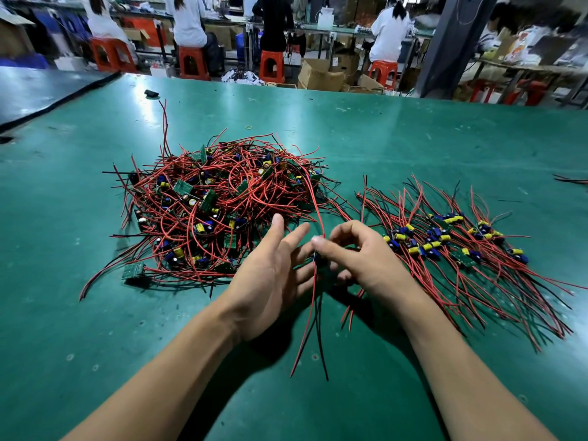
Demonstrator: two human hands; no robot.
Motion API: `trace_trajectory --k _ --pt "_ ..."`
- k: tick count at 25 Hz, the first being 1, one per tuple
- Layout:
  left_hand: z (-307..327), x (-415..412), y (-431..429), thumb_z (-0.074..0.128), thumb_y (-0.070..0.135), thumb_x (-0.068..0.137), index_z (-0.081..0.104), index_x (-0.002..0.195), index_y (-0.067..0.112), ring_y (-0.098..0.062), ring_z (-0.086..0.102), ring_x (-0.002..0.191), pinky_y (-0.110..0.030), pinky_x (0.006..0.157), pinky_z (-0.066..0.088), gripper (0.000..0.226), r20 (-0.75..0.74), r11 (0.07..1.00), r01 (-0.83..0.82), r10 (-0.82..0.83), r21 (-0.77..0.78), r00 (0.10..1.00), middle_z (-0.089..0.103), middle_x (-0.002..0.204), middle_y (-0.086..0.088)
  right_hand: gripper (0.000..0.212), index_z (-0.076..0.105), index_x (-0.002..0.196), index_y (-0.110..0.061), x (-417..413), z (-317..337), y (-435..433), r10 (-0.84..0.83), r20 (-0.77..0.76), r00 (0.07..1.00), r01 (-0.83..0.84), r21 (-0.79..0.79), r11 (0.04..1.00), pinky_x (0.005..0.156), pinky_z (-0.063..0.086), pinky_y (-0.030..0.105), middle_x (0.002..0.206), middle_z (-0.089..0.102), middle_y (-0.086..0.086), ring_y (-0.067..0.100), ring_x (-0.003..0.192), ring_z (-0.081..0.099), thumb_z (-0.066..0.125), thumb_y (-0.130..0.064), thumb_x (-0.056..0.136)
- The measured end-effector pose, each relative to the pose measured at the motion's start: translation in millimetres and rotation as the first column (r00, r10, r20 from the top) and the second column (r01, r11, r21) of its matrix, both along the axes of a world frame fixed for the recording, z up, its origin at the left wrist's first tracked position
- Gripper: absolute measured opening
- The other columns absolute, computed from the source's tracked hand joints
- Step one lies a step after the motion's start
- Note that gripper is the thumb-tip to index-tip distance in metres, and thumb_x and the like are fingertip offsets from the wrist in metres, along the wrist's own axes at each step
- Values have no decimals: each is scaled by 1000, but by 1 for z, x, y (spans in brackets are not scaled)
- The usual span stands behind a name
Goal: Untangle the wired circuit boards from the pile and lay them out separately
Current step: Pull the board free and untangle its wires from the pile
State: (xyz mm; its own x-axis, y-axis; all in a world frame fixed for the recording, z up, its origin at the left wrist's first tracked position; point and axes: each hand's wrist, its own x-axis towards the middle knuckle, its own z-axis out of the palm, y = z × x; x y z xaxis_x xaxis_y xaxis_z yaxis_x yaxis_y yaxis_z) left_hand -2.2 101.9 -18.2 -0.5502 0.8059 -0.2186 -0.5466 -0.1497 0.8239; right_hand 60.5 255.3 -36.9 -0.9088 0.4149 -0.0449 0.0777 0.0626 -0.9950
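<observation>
Now the right hand (359, 259) pinches 1 wired board (319, 261), left hand (270, 275) spread wide, beside 1 tangled pile (222, 198).

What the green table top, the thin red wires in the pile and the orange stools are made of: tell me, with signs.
Green table top: seemingly a rubber or vinyl mat, semi-gloss; soft lamp glare and scuffs show.
Thin red wires: probably plastic insulation, matte; they bend and loop freely.
Orange stools: likely moulded plastic, smooth, one even colour.
</observation>
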Motion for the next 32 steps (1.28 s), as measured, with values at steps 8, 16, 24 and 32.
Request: trace_trajectory --k 8,16,24,32 --pt "-5 -1 -1 29 54 99 48 140 22 -17 59 122 -33 106 44 55 -84 997 -24 18 -70 996 58 138 0 15 70 88 -17 -3 2 13 -295 -131 946 319 233 919 73 54 34 82 72 -2 12 71 62 82 -22 82" --pt "-13 4 -5 57 14 98 69 108 17 -7 54 60 -19 54 45 16 -578 953 -123 -63 -277 814 68 76 6 14 72 96 -20 0 2 10 -317 -263 911 411 635 655 83 48 18 99 65 -2 12 86 63 79 -22 84" --pt "-11 -2 -4 56 4 94 41 121 11 -25 68 54 -34 50 55 32 -401 792 -570 460 -219 792 66 90 -12 5 76 89 -19 -5 -5 -2 -134 20 991 82 701 709 79 48 22 87 73 -4 11 82 66 73 -24 88" --pt "-8 -5 -7 51 6 96 12 156 22 -25 72 60 -37 54 59 73 -344 770 -596 509 -228 789 64 102 -3 5 74 86 -24 -4 -8 1 -206 50 977 122 662 740 67 41 6 81 72 -13 -3 76 64 72 -28 88"
